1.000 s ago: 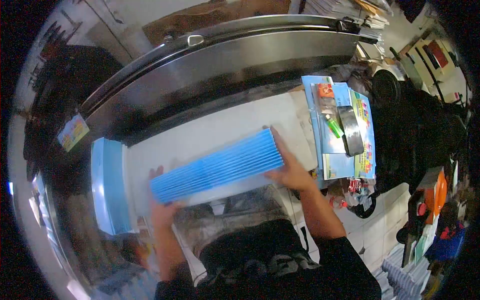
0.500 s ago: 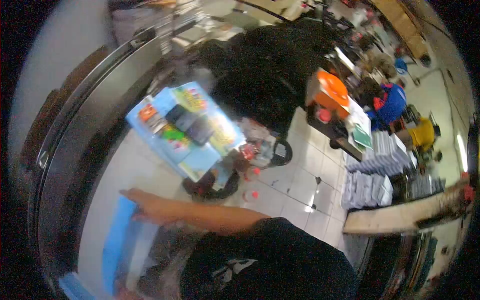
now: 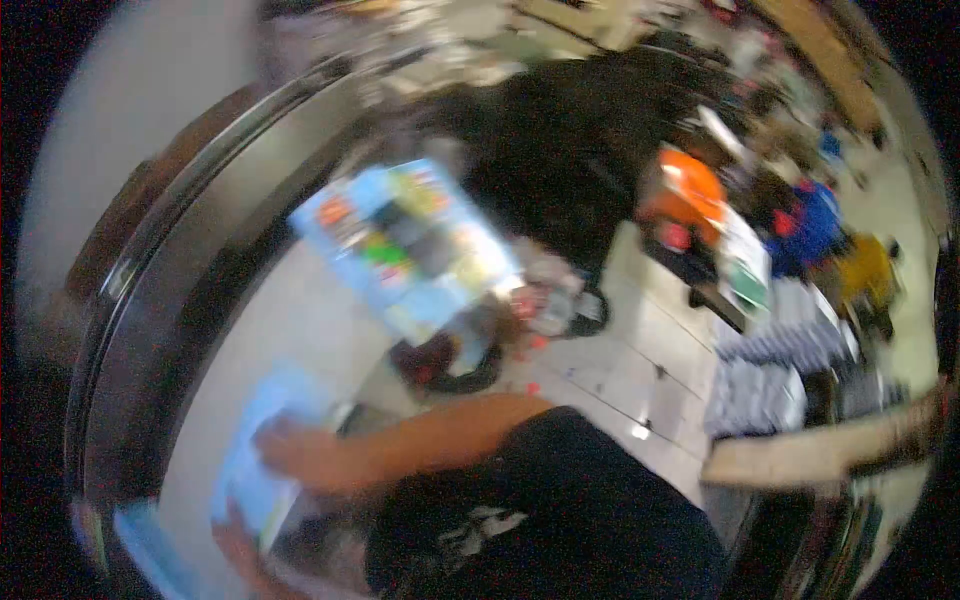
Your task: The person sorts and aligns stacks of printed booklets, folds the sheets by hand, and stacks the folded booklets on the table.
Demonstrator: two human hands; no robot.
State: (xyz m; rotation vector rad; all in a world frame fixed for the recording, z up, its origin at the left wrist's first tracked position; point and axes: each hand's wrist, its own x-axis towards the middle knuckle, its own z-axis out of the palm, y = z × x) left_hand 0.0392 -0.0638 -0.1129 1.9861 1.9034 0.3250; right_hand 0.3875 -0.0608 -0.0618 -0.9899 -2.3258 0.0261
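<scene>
Light blue folded sheets (image 3: 262,425), blurred by motion, lie on the pale work surface (image 3: 300,310) at the lower left. My right hand (image 3: 295,450) is on top of them near their right side, its fingers smeared. At their lower end my left hand (image 3: 235,540) touches the edge, also too blurred for its fingers to be made out. Another light blue stack (image 3: 155,550) is at the bottom left corner, beyond my left hand.
Printed blue sheets (image 3: 410,310) with a dark object (image 3: 415,235) on them sit at the surface's far end. A long metal bar (image 3: 200,180) curves along the left. Grey-white stacks (image 3: 755,395), an orange object (image 3: 690,185) and a person in blue (image 3: 808,230) are at the right.
The view has swung to the right. The blue sheets, earlier held between both hands as a narrow pleated bundle, now look wider and flatter. My right hand has moved from their end onto their face.
</scene>
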